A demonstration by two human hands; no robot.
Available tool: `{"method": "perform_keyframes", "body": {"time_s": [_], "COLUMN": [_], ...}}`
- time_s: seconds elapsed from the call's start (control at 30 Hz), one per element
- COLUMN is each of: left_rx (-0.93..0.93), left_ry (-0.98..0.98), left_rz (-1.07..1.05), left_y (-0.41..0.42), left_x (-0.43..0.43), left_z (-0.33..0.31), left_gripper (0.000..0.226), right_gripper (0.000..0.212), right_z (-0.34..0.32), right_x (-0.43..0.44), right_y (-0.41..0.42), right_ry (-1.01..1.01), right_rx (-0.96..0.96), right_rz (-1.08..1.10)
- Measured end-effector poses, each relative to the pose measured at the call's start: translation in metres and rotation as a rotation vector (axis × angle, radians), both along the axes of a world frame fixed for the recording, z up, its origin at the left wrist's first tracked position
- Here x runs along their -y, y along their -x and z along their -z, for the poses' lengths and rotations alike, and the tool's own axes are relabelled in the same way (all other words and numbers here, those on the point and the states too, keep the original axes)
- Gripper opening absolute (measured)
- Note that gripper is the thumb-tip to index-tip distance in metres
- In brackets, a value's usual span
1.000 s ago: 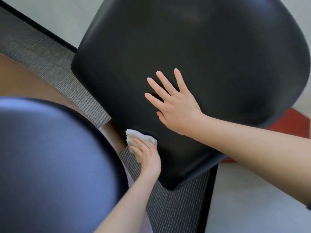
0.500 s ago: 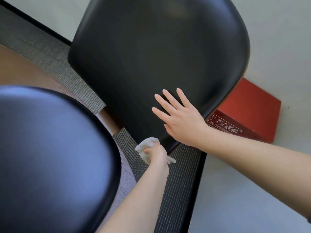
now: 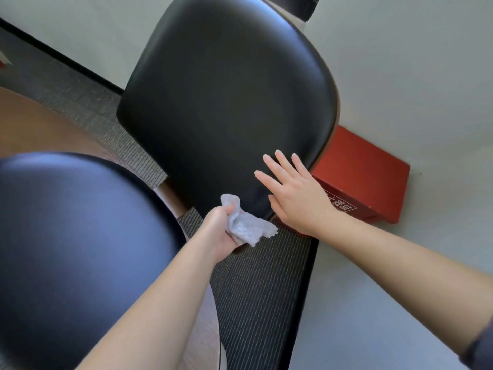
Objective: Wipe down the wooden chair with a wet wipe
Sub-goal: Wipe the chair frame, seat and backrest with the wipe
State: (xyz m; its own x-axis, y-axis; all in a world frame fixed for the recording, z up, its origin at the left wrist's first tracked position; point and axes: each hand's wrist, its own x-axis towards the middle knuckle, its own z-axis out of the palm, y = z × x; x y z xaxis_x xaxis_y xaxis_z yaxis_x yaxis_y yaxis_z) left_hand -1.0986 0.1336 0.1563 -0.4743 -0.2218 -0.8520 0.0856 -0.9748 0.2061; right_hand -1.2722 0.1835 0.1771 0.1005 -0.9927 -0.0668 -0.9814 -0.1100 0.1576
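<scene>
The chair point(image 3: 226, 102) stands centre, near the wall. The right grip point(image 3: 296, 198) lies flat, fingers straight, on its near edge. The left grip point(image 3: 220, 228) clutches the wet wipe point(image 3: 248, 227) just beside that corner. Mid-wipe, I'd say: next, press wipe onto pad.

Soft, even light fills the room, bright on the pale wall point(image 3: 400, 76). The chair point(image 3: 226, 102) shows a broad dull sheen near the top of its black back; the near cushion point(image 3: 66, 236) glows bluish and sits out of focus. The left hand point(image 3: 220, 227) and wipe point(image 3: 250, 228) look slightly soft. Straight lines bow toward the edges.
</scene>
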Motion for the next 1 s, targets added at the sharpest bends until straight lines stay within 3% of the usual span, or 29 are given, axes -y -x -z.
{"method": "perform_keyframes", "body": {"time_s": [0.1,0.23,0.3,0.37,0.47,0.53,0.6,0.67,0.77,0.87,0.93,1.0], "left_rx": [-0.125,-0.155,-0.119,-0.093,0.032,0.285,0.607,0.792,0.808,0.802,0.772,0.75], "left_ry": [0.019,0.115,0.116,0.127,0.237,0.343,0.573,0.87,1.033,1.168,1.227,1.295], "left_rz": [-0.038,-0.053,-0.043,-0.02,0.018,0.157,0.503,0.997,1.548,1.859,1.942,1.991], "left_y": [-0.029,-0.064,-0.084,-0.106,-0.142,-0.172,-0.21,-0.255,-0.311,-0.345,-0.358,-0.365], "left_x": [0.007,0.008,0.01,0.008,0.003,-0.001,-0.007,-0.016,-0.029,-0.036,-0.036,-0.037], "left_z": [-0.01,-0.02,-0.018,-0.011,0.006,0.022,0.047,0.076,0.109,0.129,0.139,0.15], "left_gripper": [0.042,0.043,0.044,0.043,0.037,0.027,0.023,0.034,0.054,0.067,0.072,0.075], "right_gripper": [0.05,0.065,0.067,0.054,0.037,0.024,0.011,0.01,0.035,0.051,0.061,0.068], "right_z": [-0.006,-0.002,0.003,0.008,0.02,0.027,0.037,0.055,0.1,0.132,0.143,0.149], "right_x": [-0.006,-0.003,-0.005,-0.01,-0.018,-0.021,-0.031,-0.051,-0.1,-0.152,-0.168,-0.168], "right_y": [-0.026,-0.063,-0.078,-0.098,-0.135,-0.16,-0.182,-0.206,-0.249,-0.289,-0.304,-0.308], "right_ry": [-0.11,-0.354,-0.483,-0.587,-0.568,-0.432,-0.25,-0.21,-0.5,-0.831,-0.864,-0.746], "right_rx": [0.448,1.331,1.764,1.906,1.837,1.63,1.283,1.008,0.719,0.423,0.355,0.363], "right_rz": [0.225,0.833,1.035,1.069,1.135,1.136,1.005,0.765,0.51,0.359,0.342,0.387]}}
